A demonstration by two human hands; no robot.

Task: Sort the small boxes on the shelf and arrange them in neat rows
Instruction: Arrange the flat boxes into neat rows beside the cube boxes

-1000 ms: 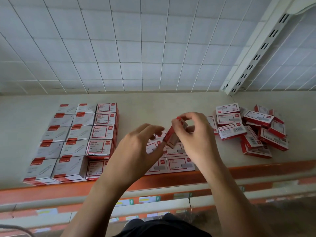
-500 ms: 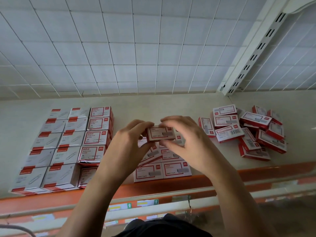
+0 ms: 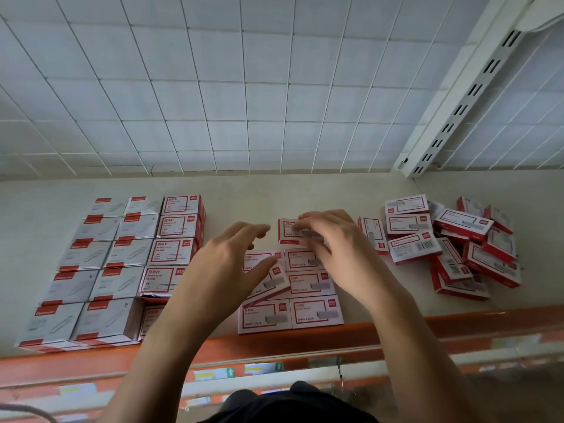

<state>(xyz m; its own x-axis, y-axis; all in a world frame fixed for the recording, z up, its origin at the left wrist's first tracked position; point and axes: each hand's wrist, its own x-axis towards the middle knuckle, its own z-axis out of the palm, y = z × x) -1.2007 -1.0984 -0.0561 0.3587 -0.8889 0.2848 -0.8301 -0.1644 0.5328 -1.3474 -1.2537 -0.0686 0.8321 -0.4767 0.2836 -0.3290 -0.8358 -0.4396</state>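
Observation:
A small red-and-white staple box (image 3: 286,230) lies flat at the far end of the middle rows on the shelf (image 3: 305,193). My right hand (image 3: 332,239) rests its fingers on top of this box. My left hand (image 3: 225,264) hovers just left of it with fingers spread, holding nothing. Beneath my hands lie two short rows of the same staple boxes (image 3: 316,312); one of them (image 3: 268,285) sits crooked on the left row. A loose heap of staple boxes (image 3: 476,248) lies at the right.
Neat rows of grey paper-clip boxes (image 3: 91,282) and a column of red-framed clip boxes (image 3: 178,230) fill the left of the shelf. An orange shelf lip (image 3: 457,319) runs along the front. A white wire grid (image 3: 244,87) and slotted upright (image 3: 470,90) stand behind.
The box that both hands held above the rows has gone down onto the shelf at the far end of the rows. My left hand has let go and opened.

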